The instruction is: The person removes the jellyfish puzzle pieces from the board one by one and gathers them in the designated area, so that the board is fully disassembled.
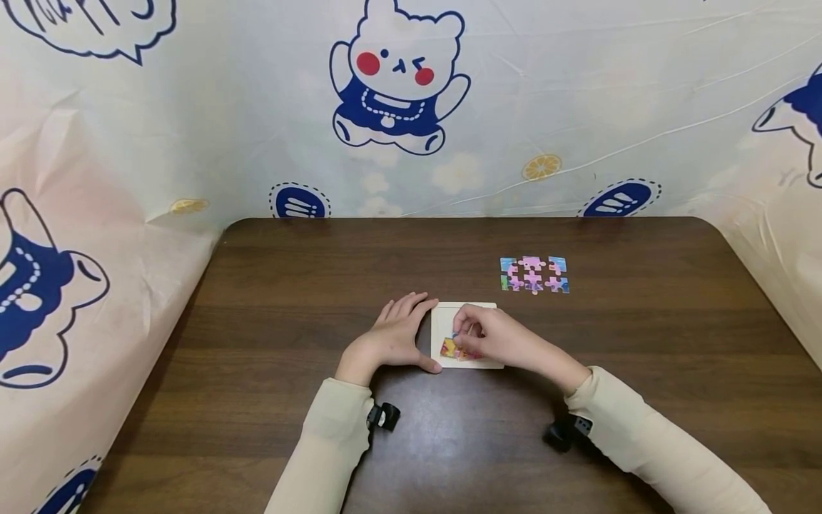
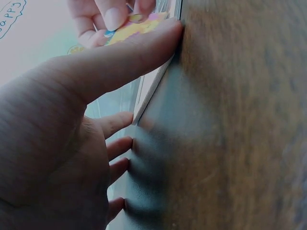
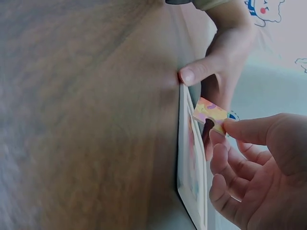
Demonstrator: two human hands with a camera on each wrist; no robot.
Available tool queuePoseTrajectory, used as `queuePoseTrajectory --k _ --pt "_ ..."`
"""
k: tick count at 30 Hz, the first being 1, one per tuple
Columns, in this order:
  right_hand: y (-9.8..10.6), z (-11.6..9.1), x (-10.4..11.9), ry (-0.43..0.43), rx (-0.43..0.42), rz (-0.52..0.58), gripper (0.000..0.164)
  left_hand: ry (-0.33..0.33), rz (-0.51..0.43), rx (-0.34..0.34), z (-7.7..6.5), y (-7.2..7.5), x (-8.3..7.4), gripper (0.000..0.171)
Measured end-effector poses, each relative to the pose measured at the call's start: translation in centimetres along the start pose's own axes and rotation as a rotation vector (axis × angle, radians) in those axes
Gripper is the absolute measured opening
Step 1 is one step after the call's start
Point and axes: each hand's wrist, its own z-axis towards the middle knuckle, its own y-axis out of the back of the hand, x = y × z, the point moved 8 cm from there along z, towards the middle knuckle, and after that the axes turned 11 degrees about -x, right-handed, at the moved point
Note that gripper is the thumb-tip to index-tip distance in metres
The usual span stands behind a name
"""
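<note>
A small white puzzle tray [image 1: 443, 314] lies flat on the table before me, with some coloured pieces [image 1: 470, 355] along its near part, half hidden by my right hand. My right hand [image 1: 499, 335] is over the tray and pinches a yellow and orange puzzle piece [image 3: 210, 111] between thumb and fingertip. In the right wrist view this piece is tilted, just above the tray rim [image 3: 203, 177]. Spread along the tray's left side, my left hand [image 1: 393, 341] touches its near corner with the thumb [image 2: 165, 36] and its far corner with the index finger.
Several loose pink and blue puzzle pieces [image 1: 533, 283] lie in two rows on the dark wooden table [image 1: 308, 285], beyond the tray to the right. A printed cloth [image 1: 257, 107] hangs behind the table and along both sides. Each wrist wears a small black camera [image 1: 388, 416].
</note>
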Motion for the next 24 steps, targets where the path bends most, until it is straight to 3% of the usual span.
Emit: queuePoseTrajectory --k 11,24 --pt "3.0 -0.3 -0.9 -0.021 -0.085 -0.039 0.008 0.017 0.017 0.004 0.3 -0.5 0.6 0.113" --pt "7.7 -0.7 -4.8 -0.144 -0.228 -0.084 0.007 0.018 0.012 0.010 0.4 -0.7 0.8 0.113"
